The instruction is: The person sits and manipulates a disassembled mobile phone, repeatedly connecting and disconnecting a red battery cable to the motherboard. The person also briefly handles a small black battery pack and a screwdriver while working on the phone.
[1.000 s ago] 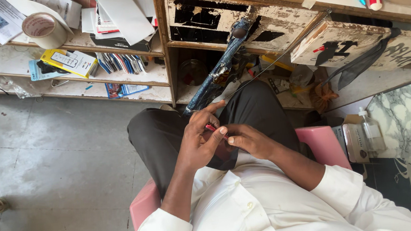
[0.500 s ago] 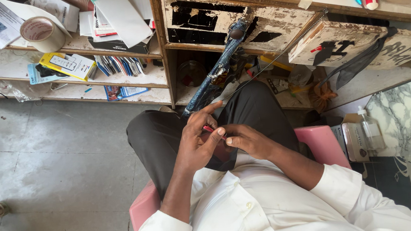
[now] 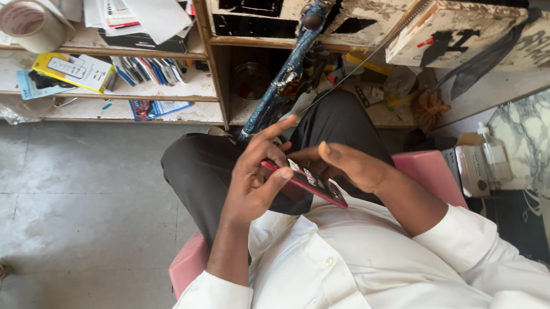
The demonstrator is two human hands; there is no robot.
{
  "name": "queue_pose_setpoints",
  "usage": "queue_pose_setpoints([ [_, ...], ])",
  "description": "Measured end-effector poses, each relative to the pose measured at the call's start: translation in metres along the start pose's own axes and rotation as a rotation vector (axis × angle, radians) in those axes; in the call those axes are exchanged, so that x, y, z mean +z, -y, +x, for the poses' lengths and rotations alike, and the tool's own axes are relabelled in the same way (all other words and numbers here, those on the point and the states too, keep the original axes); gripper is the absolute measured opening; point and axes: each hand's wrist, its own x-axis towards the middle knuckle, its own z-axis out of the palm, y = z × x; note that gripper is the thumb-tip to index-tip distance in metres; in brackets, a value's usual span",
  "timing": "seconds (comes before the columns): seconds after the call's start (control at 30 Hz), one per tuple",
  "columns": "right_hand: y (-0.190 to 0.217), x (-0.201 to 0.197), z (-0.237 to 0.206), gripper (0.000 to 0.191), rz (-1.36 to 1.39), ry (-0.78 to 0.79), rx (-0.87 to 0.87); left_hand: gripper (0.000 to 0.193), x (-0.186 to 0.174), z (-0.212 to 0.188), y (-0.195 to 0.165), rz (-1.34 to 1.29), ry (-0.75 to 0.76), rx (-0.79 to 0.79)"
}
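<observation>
The white shelf (image 3: 90,108) along the wall carries a tape roll (image 3: 30,23), a yellow box (image 3: 73,71), loose papers (image 3: 148,10) and a row of small books (image 3: 145,70).

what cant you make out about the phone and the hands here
Head view only:
- Red phone: its far end is hidden under the right hand; its screen is too small to make out.
- Left hand: the palm is turned away, so the grip underneath is unseen.
- Right fingertips: tucked behind the phone.
</observation>
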Motion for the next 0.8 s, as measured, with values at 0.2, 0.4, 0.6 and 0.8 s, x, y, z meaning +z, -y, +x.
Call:
queue_pose_setpoints([
  [0.2,0.018,0.010,-0.007,0.082,-0.061,0.004,-0.043,0.023,-0.003,-0.002,-0.003,-0.203,-0.022,0.027],
  [0.4,0.019,0.012,-0.005,0.077,-0.071,-0.014,-0.006,0.025,-0.004,-0.003,0.002,-0.164,-0.059,-0.009],
  [0.6,0.018,0.009,-0.004,0.074,-0.083,0.013,-0.019,0.031,-0.004,-0.003,0.006,-0.224,-0.085,0.006],
  [0.8,0.014,0.010,-0.002,0.072,0.004,0.048,-0.067,0.033,-0.006,-0.003,0.007,-0.277,-0.080,-0.006],
])
